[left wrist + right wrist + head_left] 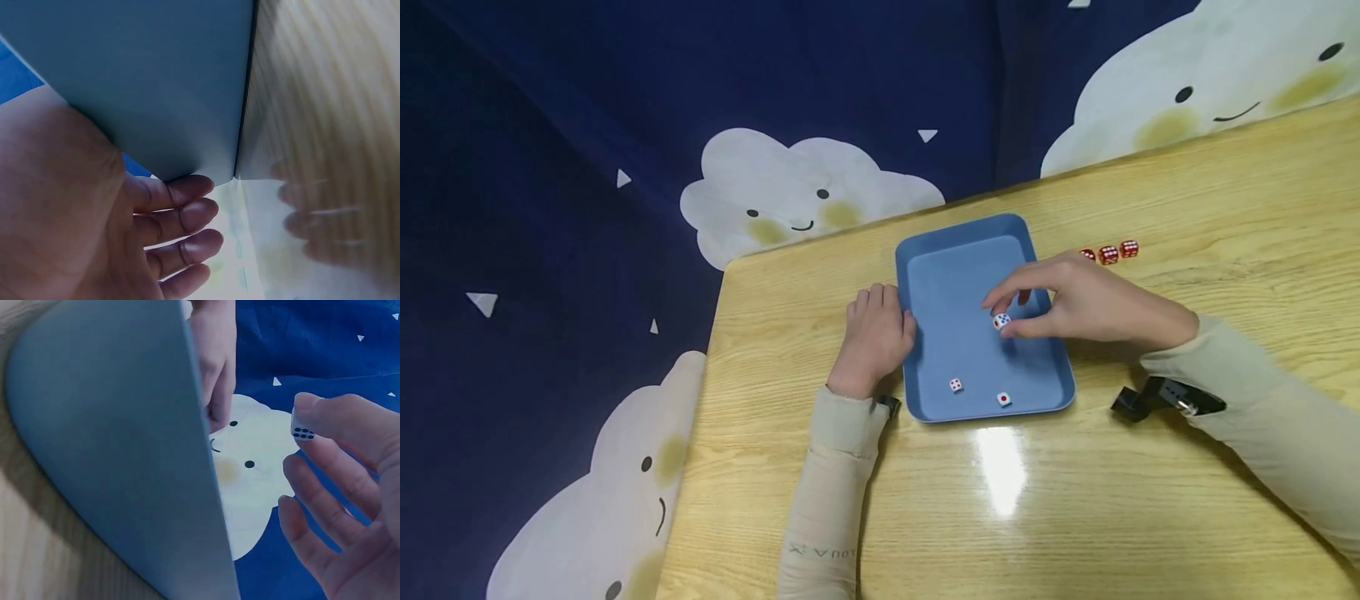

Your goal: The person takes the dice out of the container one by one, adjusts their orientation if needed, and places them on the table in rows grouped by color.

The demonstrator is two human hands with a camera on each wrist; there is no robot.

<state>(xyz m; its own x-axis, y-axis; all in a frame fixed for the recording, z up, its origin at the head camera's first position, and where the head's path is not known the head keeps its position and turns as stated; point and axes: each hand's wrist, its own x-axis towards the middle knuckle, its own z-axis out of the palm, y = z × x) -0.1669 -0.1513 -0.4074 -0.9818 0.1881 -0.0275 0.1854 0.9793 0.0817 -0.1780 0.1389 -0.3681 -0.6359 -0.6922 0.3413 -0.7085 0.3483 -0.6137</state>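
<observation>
A blue rectangular tray (955, 287) lies on the wooden table. My right hand (1078, 302) hovers over its right half and pinches a white die (1002, 321) between thumb and finger; blue and red pips show. The right wrist view shows dark pips on the same die (304, 433). At the tray's left wall, my left hand (876, 333) holds the edge, thumb over the rim and curled fingers (194, 215) outside. Two more white dice sit in the near part of the tray: one die (956, 385) with red pips, another die (1003, 399) with one large red pip.
Several red dice (1108, 255) stand in a row on the table right of the tray, one partly hidden behind the right hand. A dark blue curtain (850, 67) with cloud prints hangs along the table's far and left edges. Black wrist cameras (1165, 398) are strapped to the sleeves.
</observation>
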